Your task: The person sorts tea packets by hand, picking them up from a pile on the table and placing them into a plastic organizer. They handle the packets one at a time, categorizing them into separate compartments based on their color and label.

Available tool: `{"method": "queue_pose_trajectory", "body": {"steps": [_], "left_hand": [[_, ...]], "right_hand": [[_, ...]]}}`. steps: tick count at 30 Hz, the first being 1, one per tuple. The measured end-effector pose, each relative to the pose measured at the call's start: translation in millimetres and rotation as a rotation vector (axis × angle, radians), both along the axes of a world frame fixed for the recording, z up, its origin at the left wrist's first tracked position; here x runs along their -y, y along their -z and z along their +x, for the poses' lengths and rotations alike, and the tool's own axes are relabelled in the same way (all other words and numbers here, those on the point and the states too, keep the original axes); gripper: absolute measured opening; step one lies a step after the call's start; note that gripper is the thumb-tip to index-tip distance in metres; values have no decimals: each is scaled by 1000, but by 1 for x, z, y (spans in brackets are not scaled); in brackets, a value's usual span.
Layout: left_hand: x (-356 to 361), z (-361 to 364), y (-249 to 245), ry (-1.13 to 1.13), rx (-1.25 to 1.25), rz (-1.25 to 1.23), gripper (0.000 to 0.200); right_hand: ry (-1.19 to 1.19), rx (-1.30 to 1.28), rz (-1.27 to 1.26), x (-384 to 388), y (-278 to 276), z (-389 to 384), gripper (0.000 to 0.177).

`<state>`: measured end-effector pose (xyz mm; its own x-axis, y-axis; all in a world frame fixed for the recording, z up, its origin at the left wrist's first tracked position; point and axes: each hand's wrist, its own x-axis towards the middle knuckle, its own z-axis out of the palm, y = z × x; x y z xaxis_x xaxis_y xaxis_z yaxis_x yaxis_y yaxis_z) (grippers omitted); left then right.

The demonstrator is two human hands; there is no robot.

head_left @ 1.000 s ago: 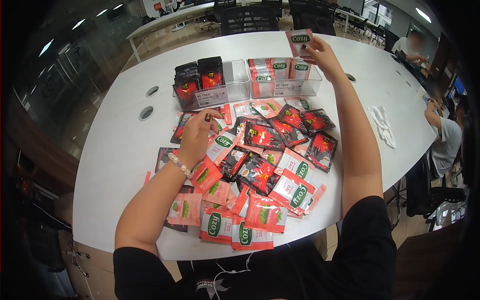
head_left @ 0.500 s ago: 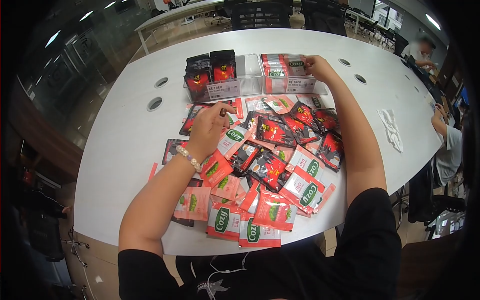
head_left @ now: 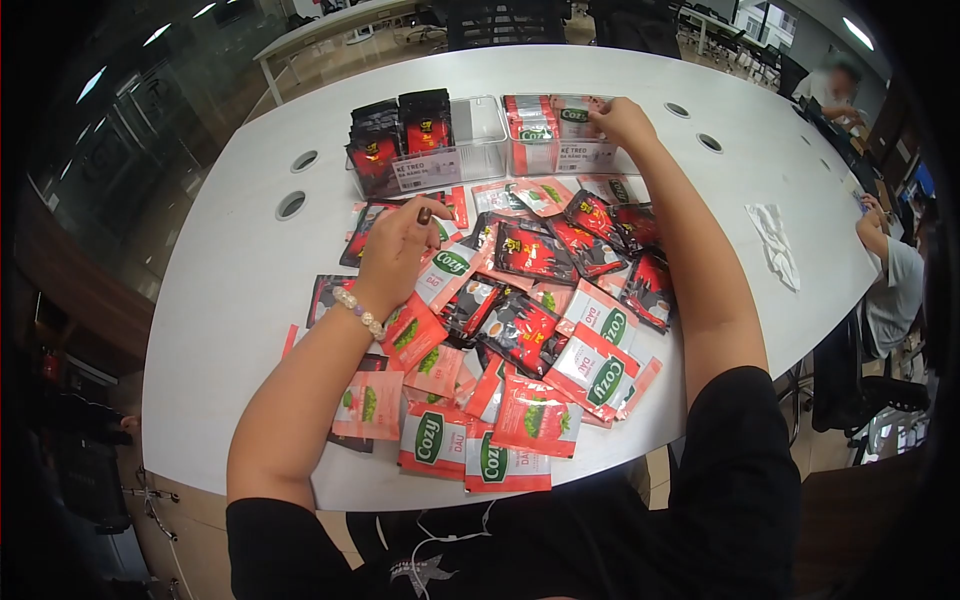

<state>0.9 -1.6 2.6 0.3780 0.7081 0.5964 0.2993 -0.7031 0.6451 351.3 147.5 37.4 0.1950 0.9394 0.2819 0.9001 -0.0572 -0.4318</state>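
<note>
My right hand (head_left: 622,122) is at the right clear bin (head_left: 580,156), its fingers closed on the edge of a red-and-white Cozy tea sachet (head_left: 574,116). More Cozy sachets stand in a row (head_left: 532,130) at that bin's left side. Above the left part of a loose pile, my left hand (head_left: 398,245) has its fingers curled in; whatever they may hold is hidden. Around it lie a Cozy sachet (head_left: 446,272), pink strawberry sachets (head_left: 415,335) and black-and-red sachets (head_left: 535,252). A beaded bracelet (head_left: 358,312) circles my left wrist.
The left clear bin (head_left: 482,140) holds two stacks of black-and-red sachets (head_left: 375,150). A crumpled white tissue (head_left: 772,246) lies on the white table (head_left: 240,300) at right. Cable holes (head_left: 290,205) pierce the tabletop. Other people (head_left: 895,290) sit at the far right.
The view has shifted slightly, so the table things appear a little higher and further left. My right hand stays at the Cozy sachet in the right bin; my left hand remains curled over the pile.
</note>
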Motion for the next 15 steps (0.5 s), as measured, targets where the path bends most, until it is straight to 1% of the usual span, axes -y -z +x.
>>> {"method": "queue_pose_trajectory", "body": {"steps": [2, 3, 4, 5, 8, 11, 12, 15], "left_hand": [[2, 1, -1, 6, 9, -17, 36], [2, 1, -2, 10, 13, -25, 38], [1, -2, -1, 29, -31, -96, 51], [2, -2, -2, 29, -30, -103, 51], [5, 0, -5, 29, -20, -117, 50], [5, 3, -5, 13, 5, -38, 44], [6, 3, -5, 13, 6, -56, 45], [5, 3, -4, 15, 14, -64, 46]], "right_hand": [[-40, 0, 22, -3, 6, -2, 29], [-18, 34, 20, 0, 5, -6, 30], [5, 69, 18, 8, 0, -10, 31], [29, 103, 16, 14, -5, -14, 33], [114, 221, 192, 27, -18, -18, 35], [14, 240, 176, 41, -51, -11, 36], [-86, 262, 92, 51, -66, -13, 34], [-497, 93, -301, 71, -74, -13, 35]]}}
